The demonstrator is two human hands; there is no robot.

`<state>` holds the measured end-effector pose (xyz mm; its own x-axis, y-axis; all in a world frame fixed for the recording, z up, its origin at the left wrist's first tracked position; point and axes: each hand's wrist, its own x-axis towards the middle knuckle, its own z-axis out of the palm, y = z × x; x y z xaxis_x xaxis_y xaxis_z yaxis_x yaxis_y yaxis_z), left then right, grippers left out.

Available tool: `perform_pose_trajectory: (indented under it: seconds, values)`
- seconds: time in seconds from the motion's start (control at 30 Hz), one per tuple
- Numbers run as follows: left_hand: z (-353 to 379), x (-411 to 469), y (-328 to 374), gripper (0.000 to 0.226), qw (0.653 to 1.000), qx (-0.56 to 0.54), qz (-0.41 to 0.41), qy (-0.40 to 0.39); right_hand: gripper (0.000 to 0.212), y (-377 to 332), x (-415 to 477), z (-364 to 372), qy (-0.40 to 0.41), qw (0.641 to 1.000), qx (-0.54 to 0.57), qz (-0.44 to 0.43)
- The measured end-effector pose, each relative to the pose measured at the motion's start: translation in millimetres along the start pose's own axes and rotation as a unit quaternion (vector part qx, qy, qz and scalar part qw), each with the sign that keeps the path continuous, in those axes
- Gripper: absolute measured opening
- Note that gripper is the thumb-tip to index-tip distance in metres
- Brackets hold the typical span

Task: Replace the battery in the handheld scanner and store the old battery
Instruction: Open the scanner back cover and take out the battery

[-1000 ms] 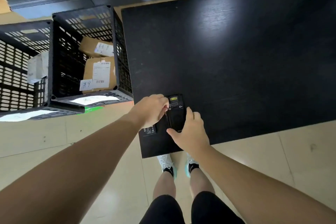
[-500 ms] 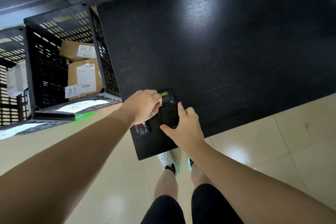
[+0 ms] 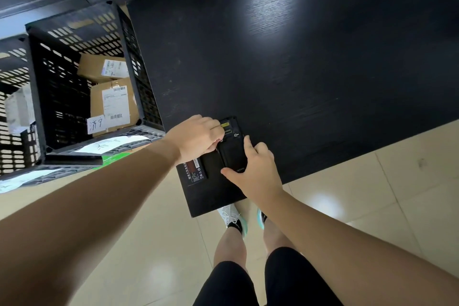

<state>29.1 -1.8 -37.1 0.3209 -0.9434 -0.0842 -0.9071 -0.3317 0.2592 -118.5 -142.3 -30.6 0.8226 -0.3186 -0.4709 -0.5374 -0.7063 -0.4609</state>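
Note:
The black handheld scanner [image 3: 232, 149] lies back-up near the front left corner of the black table [image 3: 298, 57]. Its upper end shows yellow contacts. My right hand [image 3: 255, 169] grips the scanner's lower end, thumb along its left edge. My left hand [image 3: 198, 138] rests curled over the scanner's upper left edge, fingertips pinched at the back cover. A flat black battery [image 3: 198, 169] with a red and white label lies on the table just left of the scanner, partly under my left hand.
Two black perforated crates [image 3: 49, 97] stand left of the table, the nearer one holding labelled cardboard parcels [image 3: 111, 104]. Dark cabinets run along the back. Beige tiled floor and my legs and shoes show below the table's edge.
The camera view has shifted a little. My left fingertips stay at the scanner's upper left edge and my right hand keeps its hold; the scanner and the battery have not visibly moved.

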Motion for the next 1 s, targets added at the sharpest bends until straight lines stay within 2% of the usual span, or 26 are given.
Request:
perform_pose_trajectory:
  seconds: [0.2,0.37,0.73,1.0]
  values:
    - [-3.0,7.0,-13.4,0.002,0.994,0.057,0.096,-0.021,0.101,0.5,0.2,0.4,-0.001,1.0,0.0,-0.005]
    - [-6.1,12.2,-17.8,0.007,0.989,0.06,0.133,-0.02,0.101,2.0,0.4,2.6,0.001,1.0,-0.003,-0.007]
    - [-6.8,18.1,-24.1,0.013,0.982,0.047,0.18,-0.012,0.102,3.4,1.4,3.7,-0.002,1.0,-0.011,-0.008]
    - [-4.3,15.6,-21.5,0.017,0.99,0.009,0.143,-0.009,0.101,4.5,0.1,4.4,0.002,1.0,-0.01,-0.017]
